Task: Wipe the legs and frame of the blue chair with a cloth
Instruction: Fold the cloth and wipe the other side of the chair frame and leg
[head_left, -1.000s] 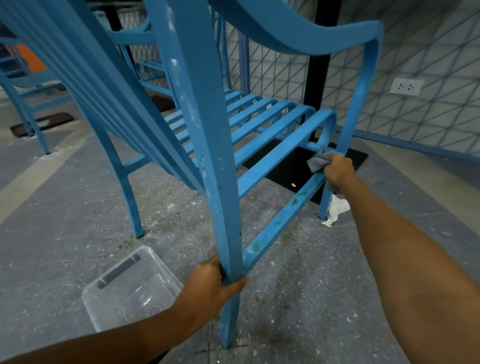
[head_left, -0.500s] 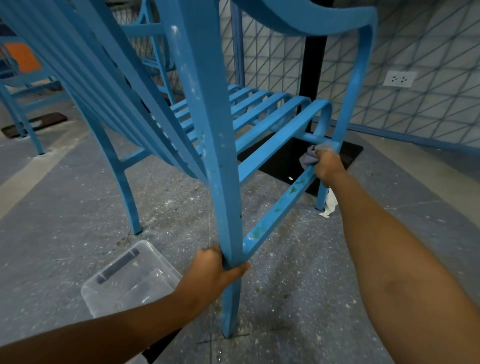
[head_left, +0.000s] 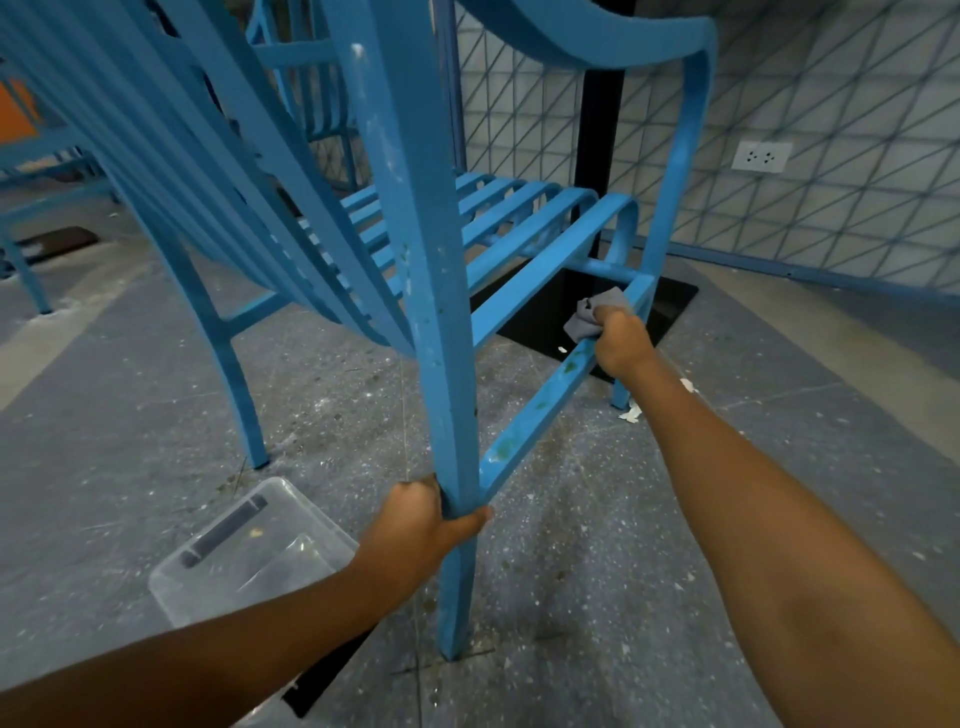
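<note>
Speckled grey floor (head_left: 597, 545) underfoot, littered with white flecks; diamond-patterned tiled wall (head_left: 831, 78) behind. Close in front, standing on that floor, a blue slatted metal chair (head_left: 498, 208) with curved armrests.

Steadies it with the left hand (head_left: 421, 525), clenched round the near leg (head_left: 415, 234) low down. Presses a crumpled grey cloth (head_left: 592, 312) with the right hand (head_left: 621, 340), fingers curled about it, against the far end of the low side rail (head_left: 535, 415), just where that meets the far leg (head_left: 678, 171).

Seems mid-wipe on the frame, with green smears yet to clear along the rail's nearer stretch. Next likely calls for dragging the cloth back along the rail toward the near leg, bearing down on the stains with the chair braced.

Cannot tell whether the cloth wraps fully round the rail; right fingertips hidden behind the knuckles. Backrest top cut off by the upper edge. Clear plastic tub (head_left: 244, 551) at lower left partly masked by the forearm, contents hard to make out.
</note>
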